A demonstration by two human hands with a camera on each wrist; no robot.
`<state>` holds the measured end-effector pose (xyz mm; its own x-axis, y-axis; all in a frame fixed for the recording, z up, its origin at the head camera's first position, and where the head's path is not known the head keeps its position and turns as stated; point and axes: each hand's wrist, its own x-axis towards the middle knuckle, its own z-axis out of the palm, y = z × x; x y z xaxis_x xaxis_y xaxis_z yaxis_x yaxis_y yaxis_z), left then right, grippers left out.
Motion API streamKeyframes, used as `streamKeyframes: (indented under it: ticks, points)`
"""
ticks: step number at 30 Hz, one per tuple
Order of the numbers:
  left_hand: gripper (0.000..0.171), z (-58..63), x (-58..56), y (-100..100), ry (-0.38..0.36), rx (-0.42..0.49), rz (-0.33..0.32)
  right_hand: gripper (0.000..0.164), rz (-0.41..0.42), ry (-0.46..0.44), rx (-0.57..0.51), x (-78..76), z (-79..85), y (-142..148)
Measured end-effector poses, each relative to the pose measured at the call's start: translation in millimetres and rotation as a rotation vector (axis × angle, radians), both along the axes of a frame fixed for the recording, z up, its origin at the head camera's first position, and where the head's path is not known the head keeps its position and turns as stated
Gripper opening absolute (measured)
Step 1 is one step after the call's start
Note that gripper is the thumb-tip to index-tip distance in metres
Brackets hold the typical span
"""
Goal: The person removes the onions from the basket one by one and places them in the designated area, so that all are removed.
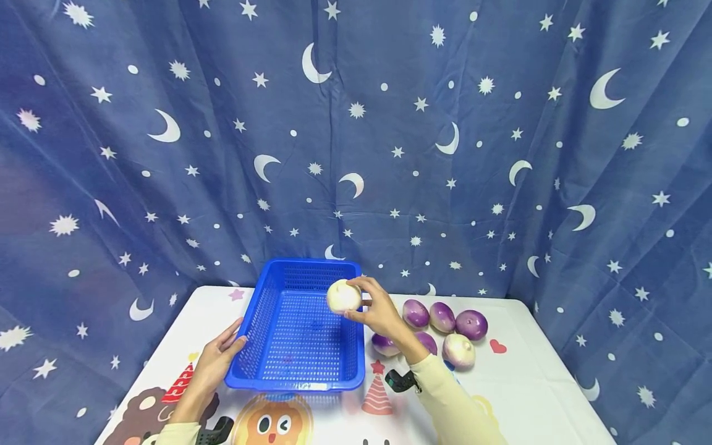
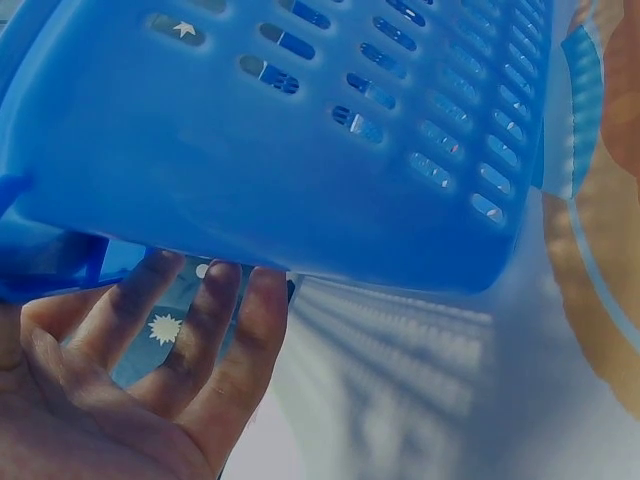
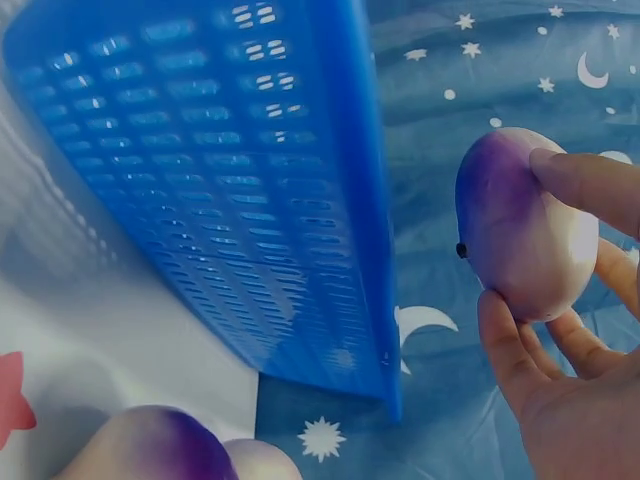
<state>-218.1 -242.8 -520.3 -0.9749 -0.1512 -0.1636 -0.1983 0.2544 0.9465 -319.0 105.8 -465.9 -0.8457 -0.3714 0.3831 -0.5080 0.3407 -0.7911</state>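
A purple-and-white turnip is held above the right part of a blue plastic basket. My right hand grips it between thumb and fingers, and the right wrist view shows the turnip's purple side and a small dark tip. The perforated basket holds nothing visible. At its left side my left hand touches the rim, fingers loosely extended. Close up, the left hand's fingertips lie at the outer wall of the basket; its thumb is mostly out of that view.
Several more turnips lie on the table to the basket's right, one whiter turnip nearer the front. A printed white cloth covers the table. Behind stands a blue curtain with moons and stars.
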Motion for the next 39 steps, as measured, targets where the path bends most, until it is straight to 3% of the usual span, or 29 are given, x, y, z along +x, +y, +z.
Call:
streamKeyframes:
  ticks: [9,18,27,39]
  points:
    - [0.062,-0.6,0.6,-0.5,-0.004,0.002,-0.001,0.063,-0.028,-0.001,-0.052,20.2,-1.1,14.1]
    - [0.062,-2.3,0.1,0.2,-0.023,0.004,0.001,0.065,-0.102,-0.067,-0.072,37.4,-6.3,38.8]
    - [0.063,0.1,-1.9,0.0,-0.018,-0.002,-0.007,0.063,-0.188,0.017,0.028,47.2,-22.0,73.5]
    - [0.063,0.3,-0.5,0.1,0.003,-0.004,-0.007,0.066,-0.260,-0.026,0.059,62.9,-22.2,109.0]
